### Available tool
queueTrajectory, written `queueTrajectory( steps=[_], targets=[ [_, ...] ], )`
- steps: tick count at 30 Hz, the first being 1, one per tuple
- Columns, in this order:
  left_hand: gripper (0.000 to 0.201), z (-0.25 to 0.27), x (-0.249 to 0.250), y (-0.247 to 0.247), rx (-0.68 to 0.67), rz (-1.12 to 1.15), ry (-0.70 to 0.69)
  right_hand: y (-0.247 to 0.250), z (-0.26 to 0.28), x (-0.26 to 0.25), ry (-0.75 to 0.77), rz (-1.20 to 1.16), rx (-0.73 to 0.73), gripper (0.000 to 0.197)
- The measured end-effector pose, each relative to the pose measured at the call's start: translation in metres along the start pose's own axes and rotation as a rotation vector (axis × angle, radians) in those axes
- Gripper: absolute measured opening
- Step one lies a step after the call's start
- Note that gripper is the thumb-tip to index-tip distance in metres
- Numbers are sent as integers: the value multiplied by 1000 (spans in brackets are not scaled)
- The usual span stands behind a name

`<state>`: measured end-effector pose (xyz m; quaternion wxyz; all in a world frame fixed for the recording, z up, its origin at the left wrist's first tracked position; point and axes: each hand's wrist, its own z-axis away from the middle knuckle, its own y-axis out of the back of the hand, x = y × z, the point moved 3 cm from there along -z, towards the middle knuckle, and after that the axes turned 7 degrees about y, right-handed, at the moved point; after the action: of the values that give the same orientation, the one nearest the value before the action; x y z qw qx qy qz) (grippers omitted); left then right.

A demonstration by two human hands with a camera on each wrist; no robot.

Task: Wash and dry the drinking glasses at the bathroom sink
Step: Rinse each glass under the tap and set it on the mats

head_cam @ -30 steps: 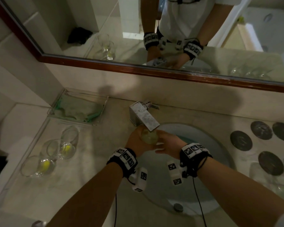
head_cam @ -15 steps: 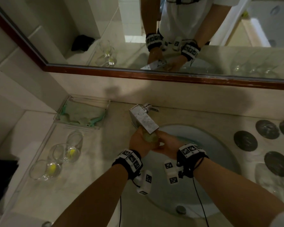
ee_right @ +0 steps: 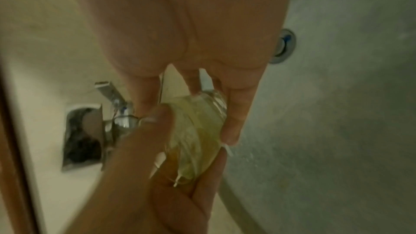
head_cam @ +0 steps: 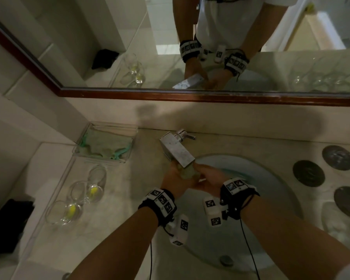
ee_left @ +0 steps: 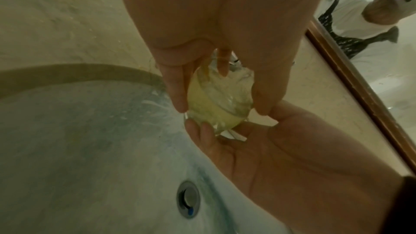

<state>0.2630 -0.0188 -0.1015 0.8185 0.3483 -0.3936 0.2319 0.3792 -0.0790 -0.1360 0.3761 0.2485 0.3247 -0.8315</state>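
Note:
A clear drinking glass with yellowish liquid sits right under the square faucet spout, over the sink basin. My left hand grips its side, thumb and fingers round the glass. My right hand cups it from the other side, with fingers and thumb on either side of the glass. Drops run off the bottom of the glass. Three more glasses with yellow residue lie in a clear tray on the left counter.
A greenish cloth lies in a clear tray by the wall. Dark round coasters and more glasses are on the right counter. A black item sits far left. The mirror hangs above the faucet. The drain is below the hands.
Both hands have kept hold of the glass and drawn it closer under the spout, which now hides part of it. The head view has shifted slightly.

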Motion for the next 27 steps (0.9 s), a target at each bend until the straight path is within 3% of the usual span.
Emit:
queueTrajectory(
  steps=[3, 7, 9, 12, 15, 20, 22, 24, 27],
  targets=[
    [37, 1, 1, 2, -27, 107, 19, 1, -1, -3, 47, 77, 24, 52],
    [19, -1, -3, -1, -123, 96, 49, 2, -1, -10, 98, 220, 23, 52],
    [30, -2, -8, -1, -144, 94, 119, 0, 1, -14, 128, 285, -5, 50],
    [10, -3, -12, -4, -200, 111, 141, -2, 5, -20, 177, 412, -50, 41],
    [24, -1, -14, -4, -213, 112, 158, -2, 5, -23, 223, 570, -72, 49],
    [31, -2, -21, -2, -170, 133, 199, 1, 4, -23, 318, 739, -83, 56],
    [46, -4, -26, -1, -153, 161, 217, 1, 2, -23, 347, 765, -87, 57],
    [71, -6, -28, 2, -156, 160, 252, -1, 1, -22, 335, 744, -103, 57],
    [63, -7, -29, 5, -119, 176, 213, -2, -2, -20, 258, 529, -88, 48]
  ],
)
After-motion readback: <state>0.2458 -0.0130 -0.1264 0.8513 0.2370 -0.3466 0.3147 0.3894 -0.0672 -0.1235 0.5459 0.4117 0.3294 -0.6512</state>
